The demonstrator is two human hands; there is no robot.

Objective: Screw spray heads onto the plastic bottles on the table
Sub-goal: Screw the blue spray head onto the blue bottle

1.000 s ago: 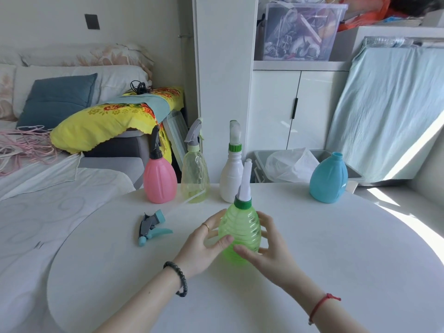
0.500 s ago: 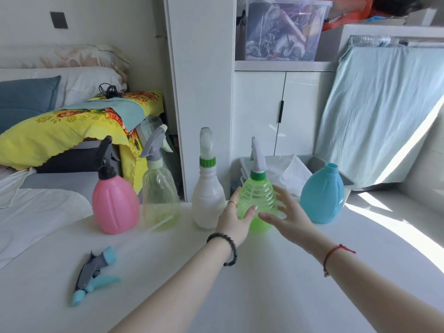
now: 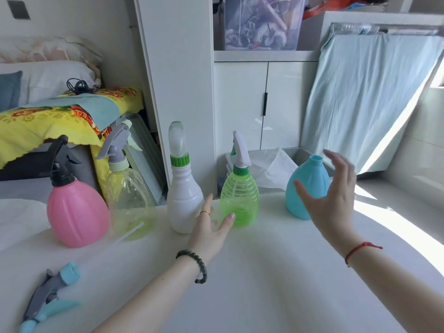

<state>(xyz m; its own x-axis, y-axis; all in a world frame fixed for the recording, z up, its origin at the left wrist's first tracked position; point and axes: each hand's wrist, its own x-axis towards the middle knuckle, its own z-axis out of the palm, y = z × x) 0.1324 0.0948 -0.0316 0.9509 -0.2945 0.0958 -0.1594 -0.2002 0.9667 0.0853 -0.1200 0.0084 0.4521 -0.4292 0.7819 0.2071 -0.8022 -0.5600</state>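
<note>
Five bottles line the white table's (image 3: 276,272) far edge; only the blue bottle (image 3: 306,188) lacks a head. A loose blue-grey spray head (image 3: 48,296) lies near left. Both hands, left hand (image 3: 210,230) and right hand (image 3: 332,200), hover with fingers spread.

Blue bottle (image 3: 312,174) stands uncapped; spray head (image 3: 45,296) lies loose.

So the left hand (image 3: 209,233) has a thin gold ring (image 3: 205,212) plus a dark beaded bracelet (image 3: 200,265) on the wrist, and the right hand (image 3: 334,200) has a red string bracelet (image 3: 355,251) on its wrist.
</note>
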